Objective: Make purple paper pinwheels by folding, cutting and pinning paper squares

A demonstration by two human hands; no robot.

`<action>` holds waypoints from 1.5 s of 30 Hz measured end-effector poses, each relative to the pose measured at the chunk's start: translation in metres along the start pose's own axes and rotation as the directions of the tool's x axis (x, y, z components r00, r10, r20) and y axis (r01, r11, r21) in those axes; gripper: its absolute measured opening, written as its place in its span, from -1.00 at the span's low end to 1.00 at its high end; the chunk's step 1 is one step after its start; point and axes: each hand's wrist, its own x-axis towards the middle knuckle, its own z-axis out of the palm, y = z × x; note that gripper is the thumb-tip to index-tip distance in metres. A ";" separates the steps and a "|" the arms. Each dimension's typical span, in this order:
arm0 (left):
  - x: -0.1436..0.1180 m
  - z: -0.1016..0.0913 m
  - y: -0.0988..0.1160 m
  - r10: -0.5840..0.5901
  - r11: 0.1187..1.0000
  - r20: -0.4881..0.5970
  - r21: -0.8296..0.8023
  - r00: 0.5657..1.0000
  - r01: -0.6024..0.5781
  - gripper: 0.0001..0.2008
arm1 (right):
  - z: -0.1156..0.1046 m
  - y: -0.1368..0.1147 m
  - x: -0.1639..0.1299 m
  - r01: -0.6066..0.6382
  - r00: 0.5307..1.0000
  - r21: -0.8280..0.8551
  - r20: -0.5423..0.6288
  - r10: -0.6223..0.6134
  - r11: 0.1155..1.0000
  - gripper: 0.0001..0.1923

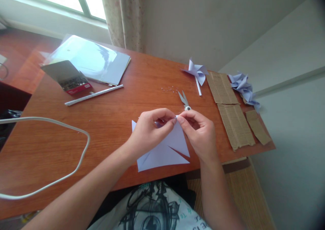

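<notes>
One white, slit paper sheet (pixel 164 156) is laid by the near edge of the reddish-brown wooden surface (pixel 114 121), far corner pinched by the left hand (pixel 149 128) and right hand (pixel 200 131), fingertips nearly touching; best gripped lightly imo, so the slits aren't ripped.

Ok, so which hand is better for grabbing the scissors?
Probably the right hand. The scissors lie just beyond it, their handles seemingly hidden behind it. The left hand is farther away, over the cut paper. Both hands look busy near the paper's upper corner, though.
</notes>
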 end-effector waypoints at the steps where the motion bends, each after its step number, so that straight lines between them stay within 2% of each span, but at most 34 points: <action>1: 0.000 0.000 0.000 0.008 1.000 -0.001 0.011 1.000 -0.008 -0.88 | 0.000 0.000 0.000 0.000 1.000 0.006 0.006 0.000 1.000 -0.92; 4: -0.001 0.001 0.001 0.052 0.997 -0.008 0.060 0.999 -0.051 -0.89 | -0.001 0.002 0.000 0.011 1.000 0.010 0.019 -0.011 1.000 -0.94; 9: -0.002 0.002 0.004 0.114 0.983 -0.011 0.146 0.993 -0.111 -0.89 | -0.001 0.002 -0.001 0.034 0.999 -0.090 0.027 -0.032 0.995 -0.92; 14: -0.002 0.000 0.004 0.125 0.982 -0.026 0.144 0.992 -0.120 -0.89 | 0.000 0.000 -0.001 0.062 0.998 -0.137 0.034 -0.057 0.989 -0.91; 24: -0.003 -0.001 0.007 0.147 0.967 -0.067 0.222 0.987 -0.128 -0.88 | 0.001 0.000 -0.004 0.071 0.997 -0.124 0.016 -0.070 0.990 -0.92; 29: -0.004 -0.001 0.006 0.196 0.945 -0.085 0.282 0.977 -0.165 -0.89 | 0.003 -0.007 -0.006 0.133 0.991 -0.201 0.017 -0.133 0.970 -0.91; 34: -0.005 -0.001 0.005 0.212 0.941 -0.149 0.297 0.966 -0.161 -0.91 | 0.009 -0.015 -0.015 0.173 0.982 -0.230 -0.039 -0.187 0.958 -0.85; 37: -0.004 -0.001 0.004 0.191 0.955 -0.172 0.259 0.966 -0.143 -0.92 | 0.011 -0.015 -0.018 0.097 0.993 -0.123 -0.058 -0.105 0.988 -0.84; 40: -0.003 -0.001 0.003 0.139 0.981 -0.156 0.158 0.978 -0.115 -0.92 | 0.011 -0.007 -0.016 -0.044 0.997 0.150 -0.064 0.054 0.988 -0.86; 43: -0.002 -0.001 0.003 0.095 0.995 -0.132 0.052 0.987 -0.089 -0.91 | 0.010 0.002 -0.011 -0.181 0.980 0.431 0.003 0.200 0.884 -0.89; 45: -0.001 -0.001 0.004 0.081 0.997 -0.126 0.006 0.989 -0.081 -0.90 | 0.011 0.006 -0.008 -0.251 0.964 0.545 0.061 0.260 0.800 -0.92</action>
